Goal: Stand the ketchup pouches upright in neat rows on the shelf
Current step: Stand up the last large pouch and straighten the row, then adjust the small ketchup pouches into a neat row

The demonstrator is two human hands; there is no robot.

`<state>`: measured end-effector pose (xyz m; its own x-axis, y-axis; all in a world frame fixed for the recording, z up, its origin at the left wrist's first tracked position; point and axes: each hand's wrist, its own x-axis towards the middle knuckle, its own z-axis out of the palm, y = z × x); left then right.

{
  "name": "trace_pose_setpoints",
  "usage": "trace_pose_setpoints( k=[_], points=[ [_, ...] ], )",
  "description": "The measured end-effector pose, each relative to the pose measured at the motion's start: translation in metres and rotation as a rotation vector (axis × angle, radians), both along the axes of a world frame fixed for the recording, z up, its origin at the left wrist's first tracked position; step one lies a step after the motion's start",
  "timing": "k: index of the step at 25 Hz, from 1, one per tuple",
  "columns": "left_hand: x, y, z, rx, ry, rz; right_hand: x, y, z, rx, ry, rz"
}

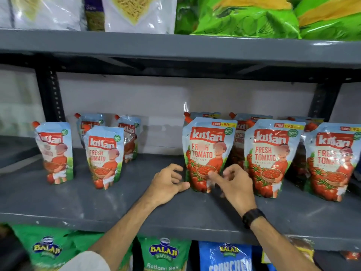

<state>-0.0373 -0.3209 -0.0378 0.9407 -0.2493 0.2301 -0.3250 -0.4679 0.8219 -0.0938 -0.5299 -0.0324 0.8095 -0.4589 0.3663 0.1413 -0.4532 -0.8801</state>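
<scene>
1. Grey shelf point(58, 200) carries Kissan ketchup pouches, all upright, in two groups with a bare gap mid-shelf.
2. Left group, four pouches: far-left pouch point(55, 153) nearest the shelf's left end, slightly tilted; front pouch point(105, 157) just right of it and closer to the front edge; two rear pouches point(88, 125) and point(130, 137) toward the back edge, apart from each other.
3. Left hand point(168, 182) rests on the shelf in the gap, fingers loosely curled and spread, thumb tip next to the bottom left corner of the centre pouch point(207, 153); holds nothing. Whether the thumb touches it cannot be told.
4. Centre pouch stands upright, first in the right group's front row, set back from the front edge.
5. Right hand point(236, 184), with black watch point(254, 217) on the wrist, is in front of the centre pouch's lower right; fingers open, motion-blurred, fingertips at or on the pouch face, not closed round it.
6. Right of it: second front pouch point(271, 157), then third front pouch point(332, 163) at the shelf's right end, cut by the frame.
7. Back-row pouches point(239, 133) stand behind these, mostly hidden.
8. Snack bags point(164, 253) below, green bags point(244, 16) above.
</scene>
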Motion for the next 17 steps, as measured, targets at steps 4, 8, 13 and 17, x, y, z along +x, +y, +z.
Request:
trace_pose_setpoints(
  k=[4,8,13,17],
  points=[
    [-0.013,0.054,0.011,-0.004,-0.209,0.134,-0.004,0.061,0.005,0.036,-0.074,0.171],
    [-0.027,0.136,0.009,-0.163,-0.346,0.498,0.019,0.121,-0.001,-0.020,-0.007,0.361],
    [-0.007,0.216,-0.002,-0.178,-0.151,0.517,0.043,0.204,-0.005,-0.069,0.150,0.466],
    [0.024,0.239,-0.001,-0.100,0.058,0.190,0.061,0.258,-0.001,0.010,0.162,0.496]
  ],
)
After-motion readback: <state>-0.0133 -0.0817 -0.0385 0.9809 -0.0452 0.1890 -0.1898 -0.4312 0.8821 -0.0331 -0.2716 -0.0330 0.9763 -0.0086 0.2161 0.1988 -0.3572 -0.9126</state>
